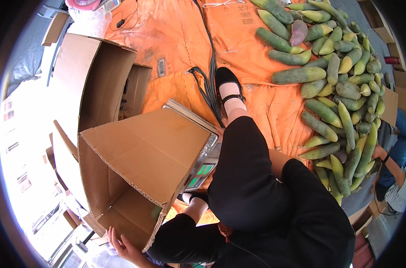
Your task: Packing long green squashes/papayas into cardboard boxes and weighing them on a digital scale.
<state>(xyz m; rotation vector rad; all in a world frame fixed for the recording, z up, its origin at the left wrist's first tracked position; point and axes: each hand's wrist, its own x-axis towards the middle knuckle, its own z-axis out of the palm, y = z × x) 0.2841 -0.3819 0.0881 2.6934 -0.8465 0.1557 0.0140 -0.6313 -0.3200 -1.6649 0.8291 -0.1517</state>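
Note:
An open, upright-walled cardboard box (149, 140) stands on a digital platform scale (201, 172) with a lit green display, its mouth turned to the left of the view. My left hand (126, 248) is at the box's lower-left rim, fingers against the cardboard and thumb apart from them. Behind my raised right knee, my right hand (219, 130) is mostly hidden; only a bit of it shows at the scale's and box's edge. I cannot tell its grip. The visible inside of the box shows brown walls and a small greenish patch.
A second open cardboard box (105, 77) stands behind the first. Many green radishes (347, 87) lie heaped at right, with one purplish root (299, 32) among them. An orange tarp (256, 110) and dark straps (206, 83) cover the ground. Another person's hand (379, 152) is beside the heap.

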